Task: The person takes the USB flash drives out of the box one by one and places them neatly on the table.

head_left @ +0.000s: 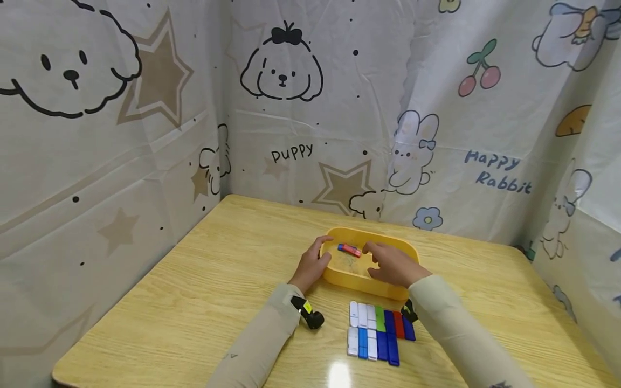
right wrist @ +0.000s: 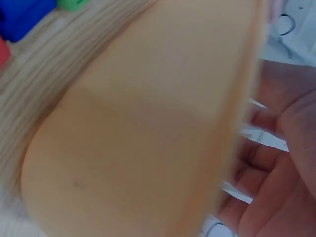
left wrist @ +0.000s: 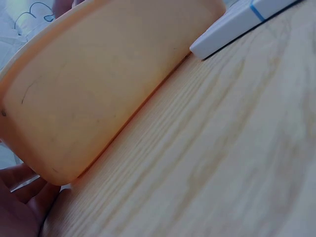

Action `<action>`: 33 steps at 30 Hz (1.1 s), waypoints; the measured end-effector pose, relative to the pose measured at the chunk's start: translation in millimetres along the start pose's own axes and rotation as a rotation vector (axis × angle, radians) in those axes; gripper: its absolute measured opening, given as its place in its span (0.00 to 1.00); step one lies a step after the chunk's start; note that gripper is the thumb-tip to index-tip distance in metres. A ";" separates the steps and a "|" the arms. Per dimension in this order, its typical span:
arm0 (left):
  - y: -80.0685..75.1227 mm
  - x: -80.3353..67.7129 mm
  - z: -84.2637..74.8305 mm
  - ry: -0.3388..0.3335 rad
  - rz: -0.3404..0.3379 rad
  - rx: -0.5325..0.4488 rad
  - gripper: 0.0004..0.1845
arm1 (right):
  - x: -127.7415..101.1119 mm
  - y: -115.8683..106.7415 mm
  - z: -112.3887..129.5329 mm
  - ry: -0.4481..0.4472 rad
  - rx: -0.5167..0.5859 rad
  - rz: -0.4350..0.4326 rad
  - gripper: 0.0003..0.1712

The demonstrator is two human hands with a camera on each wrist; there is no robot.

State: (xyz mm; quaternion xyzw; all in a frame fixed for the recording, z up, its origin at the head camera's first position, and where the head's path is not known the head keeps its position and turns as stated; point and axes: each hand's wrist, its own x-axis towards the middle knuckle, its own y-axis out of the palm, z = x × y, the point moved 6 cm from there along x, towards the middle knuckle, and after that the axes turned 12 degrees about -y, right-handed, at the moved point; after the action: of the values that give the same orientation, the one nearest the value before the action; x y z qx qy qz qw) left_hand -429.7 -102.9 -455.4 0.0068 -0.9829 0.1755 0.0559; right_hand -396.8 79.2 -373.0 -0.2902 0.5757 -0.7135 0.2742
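A yellow plastic bin [head_left: 367, 283] with rounded corners stands on the table. My left hand [head_left: 311, 265] holds its left end, thumb at the near side and fingers around the end wall; the left wrist view has those fingers [left wrist: 37, 190] at the bin's lower corner. My right hand [head_left: 390, 264] hovers over the bin's right part, fingers loosely bent and nothing visible between them. In the right wrist view the right hand [right wrist: 276, 163] appears just beyond the bin's rim. Inside the bin lies a small red stick-shaped piece [head_left: 350, 250] with a blue end, beside some clear, crumpled-looking material [head_left: 350, 262].
Two rows of small flat bars lie in front of the bin: white bars [head_left: 362, 315], a green bar [head_left: 380, 318], a red bar [head_left: 398, 325] and several blue bars [head_left: 392, 349]. The wooden table [head_left: 194, 302] is bordered by printed cloth curtains [head_left: 310, 124].
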 end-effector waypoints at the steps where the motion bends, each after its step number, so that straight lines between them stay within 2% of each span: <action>1: 0.8 0.0 0.0 0.003 0.000 0.000 0.23 | 2.8 2.9 -2.4 0.006 0.000 0.002 0.24; 7: 2.8 -0.8 -0.6 0.009 0.000 -0.002 0.23 | 16.1 18.4 -10.7 0.026 -0.011 0.030 0.26; 14: 2.5 -0.8 -1.0 0.018 -0.002 0.001 0.24 | 25.2 27.8 -15.6 0.051 -0.025 0.045 0.23; 22: 5.5 -4.7 -2.9 0.022 0.006 0.017 0.23 | 34.5 43.2 -28.1 0.137 -0.021 0.065 0.27; 28: 0.1 -1.4 -4.8 0.020 -0.007 0.000 0.23 | 48.7 43.9 -25.3 0.101 -0.065 0.006 0.28; 33: 0.0 0.0 -3.4 0.012 0.008 -0.002 0.24 | 49.6 44.2 -23.1 0.082 -0.102 0.001 0.30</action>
State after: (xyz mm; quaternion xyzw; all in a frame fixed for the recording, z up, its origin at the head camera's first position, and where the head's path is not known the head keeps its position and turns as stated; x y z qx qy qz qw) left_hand -429.4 -101.8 -452.2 0.0017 -0.9828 0.1746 0.0609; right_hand -444.9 50.3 -415.4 -0.2740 0.6223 -0.6943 0.2356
